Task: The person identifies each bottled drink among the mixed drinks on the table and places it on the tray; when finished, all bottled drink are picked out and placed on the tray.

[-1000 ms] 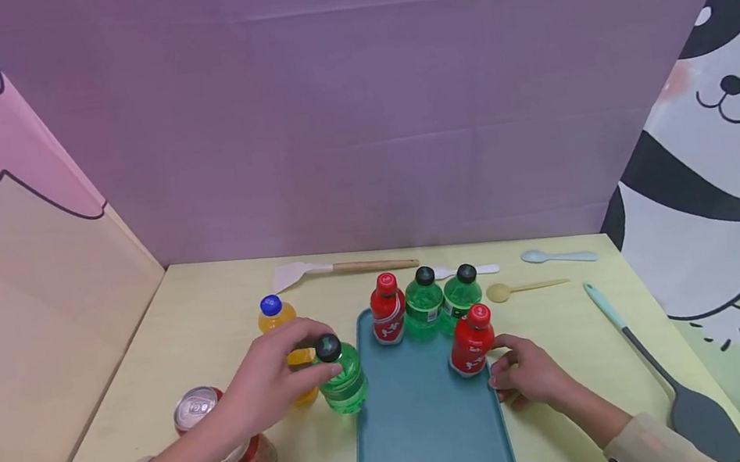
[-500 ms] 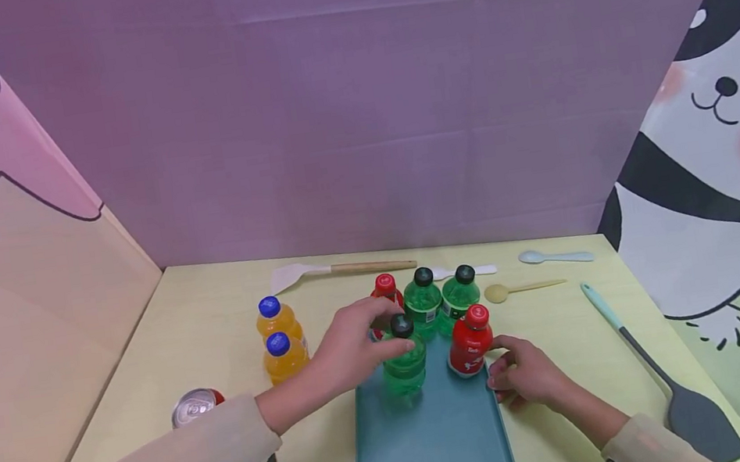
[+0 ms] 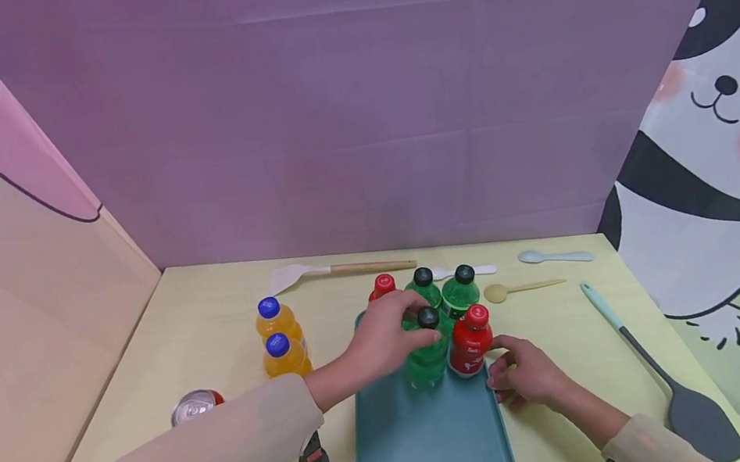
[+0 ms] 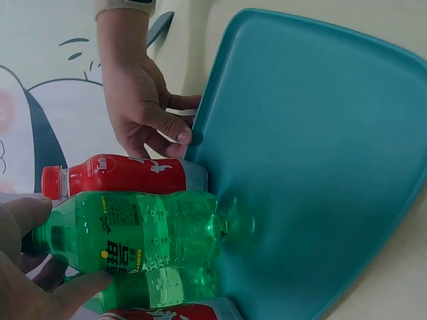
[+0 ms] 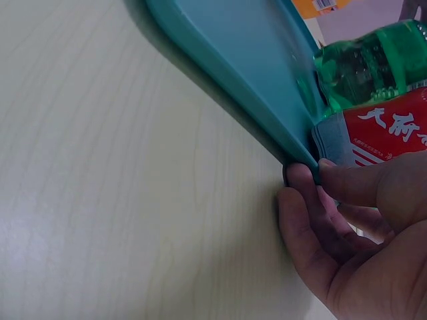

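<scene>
Left wrist view: clear green bottle (image 4: pixel 133 230), black-capped, upright, left hand (image 4: pixel 27 280) fingers curled round it

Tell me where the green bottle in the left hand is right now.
In the head view, the green bottle stands on the teal tray, gripped by the left hand, right beside the front red bottle.

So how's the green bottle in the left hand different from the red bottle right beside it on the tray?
The green bottle has a see-through green body and a black cap; the red bottle is red with a red cap. The left hand grips the green bottle near its top, while the right hand only rests at the tray edge beside the red bottle. Both stand upright, side by side, and look about the same size.
</scene>
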A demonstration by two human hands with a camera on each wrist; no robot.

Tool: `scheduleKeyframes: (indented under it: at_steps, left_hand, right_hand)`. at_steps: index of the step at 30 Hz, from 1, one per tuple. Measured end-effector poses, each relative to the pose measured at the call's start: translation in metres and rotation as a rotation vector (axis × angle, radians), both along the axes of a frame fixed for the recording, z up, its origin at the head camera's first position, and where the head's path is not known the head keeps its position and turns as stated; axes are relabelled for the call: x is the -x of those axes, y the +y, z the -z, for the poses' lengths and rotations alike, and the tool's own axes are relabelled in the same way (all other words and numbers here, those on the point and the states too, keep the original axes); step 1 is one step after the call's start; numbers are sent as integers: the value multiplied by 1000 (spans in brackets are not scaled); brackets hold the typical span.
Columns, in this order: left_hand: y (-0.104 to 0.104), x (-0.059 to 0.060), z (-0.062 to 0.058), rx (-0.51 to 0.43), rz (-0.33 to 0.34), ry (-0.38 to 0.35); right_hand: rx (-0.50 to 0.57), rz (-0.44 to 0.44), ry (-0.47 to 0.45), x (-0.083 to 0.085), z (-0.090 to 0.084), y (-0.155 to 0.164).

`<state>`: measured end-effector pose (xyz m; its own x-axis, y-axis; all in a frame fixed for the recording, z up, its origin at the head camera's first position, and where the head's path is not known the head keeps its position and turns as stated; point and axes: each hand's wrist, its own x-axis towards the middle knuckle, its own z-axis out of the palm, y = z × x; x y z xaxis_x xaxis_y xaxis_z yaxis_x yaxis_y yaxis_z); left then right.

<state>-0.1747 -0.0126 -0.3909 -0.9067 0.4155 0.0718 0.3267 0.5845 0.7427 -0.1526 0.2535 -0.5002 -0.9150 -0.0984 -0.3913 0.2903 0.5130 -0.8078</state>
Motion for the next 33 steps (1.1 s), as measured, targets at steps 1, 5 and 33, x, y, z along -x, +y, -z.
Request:
scheduleKeyframes:
  at_steps: [1,5,33]
  left_hand:
    - [1,1,1,0,-1,-1]
    - [5,5,5,14,-5,9]
    - [-5,5,3,113,113,-139]
  right_hand:
    - [0,0,-1,0,0,0]
    - [-5,-1,5,1,0,0]
    - [-15,-2,4,0,0,-1]
